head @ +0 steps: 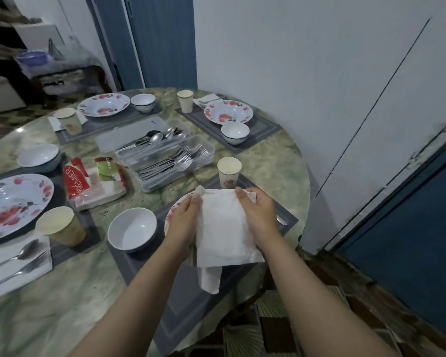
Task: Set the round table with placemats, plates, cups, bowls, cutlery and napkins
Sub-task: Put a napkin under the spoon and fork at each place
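Both hands, left (184,219) and right (258,215), pinch a white napkin (224,228) above the near plate (174,210). All four places hold plates, bowls and cups; this napkin and some cutlery seem left.

Single head-worn wide-angle view, looking forward and steeply down over both forearms onto round table (281,161). Close in: hands fill lower centre. Table spreads left and beyond the grip, wall (307,60) right. No second view.

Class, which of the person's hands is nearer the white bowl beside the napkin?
Left. The left hand grips the napkin right beside the white bowl; the right hand holds its far side.
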